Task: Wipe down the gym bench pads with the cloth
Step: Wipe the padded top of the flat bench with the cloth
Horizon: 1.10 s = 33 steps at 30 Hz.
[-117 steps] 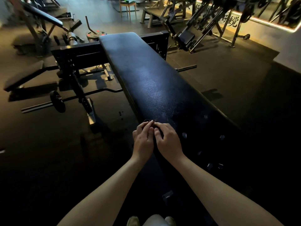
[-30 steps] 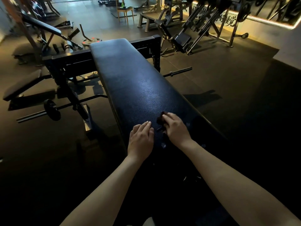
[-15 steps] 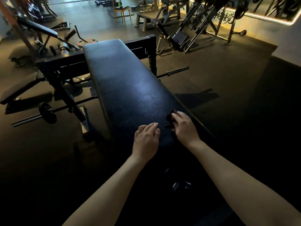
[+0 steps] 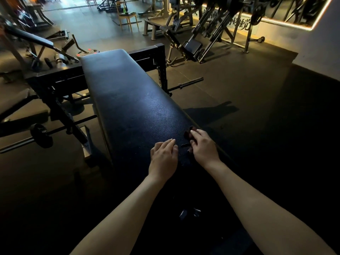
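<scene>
A long black bench pad (image 4: pixel 132 100) runs away from me toward the upper left. My right hand (image 4: pixel 203 148) rests near the pad's right edge with its fingers closed on a small dark cloth (image 4: pixel 188 134); most of the cloth is hidden under the hand. My left hand (image 4: pixel 163 157) lies flat on the pad just to the left, fingers together, holding nothing. The near end of the pad is in deep shadow.
A black rack frame (image 4: pixel 60 78) crosses behind the pad's far end. A barbell with a small plate (image 4: pixel 41 135) lies on the floor at left, and a bar end (image 4: pixel 191 82) sticks out at right. Machines (image 4: pixel 198 37) and a chair (image 4: pixel 127 16) stand farther back.
Both hands have slid to the right along the pad, the right one taking the cloth nearer the right edge. My view has shifted slightly.
</scene>
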Each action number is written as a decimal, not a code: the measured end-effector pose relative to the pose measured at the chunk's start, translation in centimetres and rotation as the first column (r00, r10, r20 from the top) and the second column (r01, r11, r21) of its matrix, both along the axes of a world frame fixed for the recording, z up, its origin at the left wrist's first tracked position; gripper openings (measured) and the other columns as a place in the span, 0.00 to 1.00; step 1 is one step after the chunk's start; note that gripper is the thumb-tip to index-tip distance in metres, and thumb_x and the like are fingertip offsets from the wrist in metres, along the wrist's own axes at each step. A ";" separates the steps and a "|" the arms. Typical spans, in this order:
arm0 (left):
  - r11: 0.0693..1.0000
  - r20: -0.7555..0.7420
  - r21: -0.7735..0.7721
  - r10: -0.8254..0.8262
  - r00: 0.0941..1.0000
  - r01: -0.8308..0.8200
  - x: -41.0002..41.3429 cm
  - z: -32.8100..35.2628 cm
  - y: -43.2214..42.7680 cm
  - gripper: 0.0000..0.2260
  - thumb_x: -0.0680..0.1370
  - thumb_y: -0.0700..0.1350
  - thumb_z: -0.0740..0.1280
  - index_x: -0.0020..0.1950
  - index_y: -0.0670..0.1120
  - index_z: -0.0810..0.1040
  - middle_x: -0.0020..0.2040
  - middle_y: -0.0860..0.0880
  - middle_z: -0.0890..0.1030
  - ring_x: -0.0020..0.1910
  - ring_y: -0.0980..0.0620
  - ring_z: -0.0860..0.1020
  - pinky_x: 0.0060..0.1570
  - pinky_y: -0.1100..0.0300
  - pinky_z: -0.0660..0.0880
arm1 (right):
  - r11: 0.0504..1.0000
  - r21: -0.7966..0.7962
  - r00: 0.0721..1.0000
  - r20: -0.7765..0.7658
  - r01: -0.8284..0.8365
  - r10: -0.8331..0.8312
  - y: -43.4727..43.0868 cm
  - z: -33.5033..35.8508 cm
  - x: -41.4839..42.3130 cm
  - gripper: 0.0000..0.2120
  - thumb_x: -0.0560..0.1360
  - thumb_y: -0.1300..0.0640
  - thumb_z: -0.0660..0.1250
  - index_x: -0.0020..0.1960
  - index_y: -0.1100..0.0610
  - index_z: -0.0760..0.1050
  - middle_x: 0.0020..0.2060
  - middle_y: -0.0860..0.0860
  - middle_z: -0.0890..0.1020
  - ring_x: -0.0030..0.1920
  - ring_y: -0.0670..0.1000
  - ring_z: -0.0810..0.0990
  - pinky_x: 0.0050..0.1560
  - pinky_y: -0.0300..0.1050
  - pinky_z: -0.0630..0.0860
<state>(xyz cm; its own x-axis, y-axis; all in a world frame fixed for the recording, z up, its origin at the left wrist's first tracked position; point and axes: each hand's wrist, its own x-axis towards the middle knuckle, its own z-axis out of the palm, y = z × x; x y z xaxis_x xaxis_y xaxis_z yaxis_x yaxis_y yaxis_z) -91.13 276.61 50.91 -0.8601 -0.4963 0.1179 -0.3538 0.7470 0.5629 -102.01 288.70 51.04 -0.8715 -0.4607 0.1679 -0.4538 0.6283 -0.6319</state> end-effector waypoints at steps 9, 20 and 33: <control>1.000 -0.018 0.014 0.018 1.000 -0.017 0.0 -0.2 -0.3 0.18 0.85 0.50 0.57 0.74 0.50 0.73 0.73 0.55 0.73 0.72 0.55 0.65 0.68 0.60 0.53 | 0.979 0.017 0.977 -0.062 -0.202 0.203 -0.3 -0.5 0.7 0.19 0.78 0.59 0.62 0.67 0.61 0.76 0.65 0.59 0.76 0.68 0.59 0.73 0.71 0.44 0.64; 0.998 0.014 0.043 0.038 0.999 -0.039 -1.9 0.3 -0.4 0.19 0.85 0.50 0.56 0.75 0.50 0.72 0.76 0.53 0.70 0.75 0.55 0.63 0.71 0.59 0.52 | 0.949 -0.019 0.948 -0.060 -0.315 0.314 -0.9 -0.7 0.9 0.19 0.79 0.62 0.64 0.70 0.58 0.75 0.69 0.55 0.74 0.71 0.52 0.71 0.73 0.41 0.64; 0.998 0.061 0.011 0.054 0.997 -0.055 -4.9 0.4 -1.0 0.19 0.85 0.51 0.55 0.76 0.52 0.69 0.76 0.56 0.69 0.71 0.54 0.64 0.66 0.57 0.57 | 0.962 -0.026 0.963 -0.028 -0.270 0.270 -2.0 -0.2 -3.1 0.18 0.79 0.63 0.63 0.69 0.60 0.76 0.68 0.57 0.75 0.70 0.55 0.72 0.72 0.41 0.64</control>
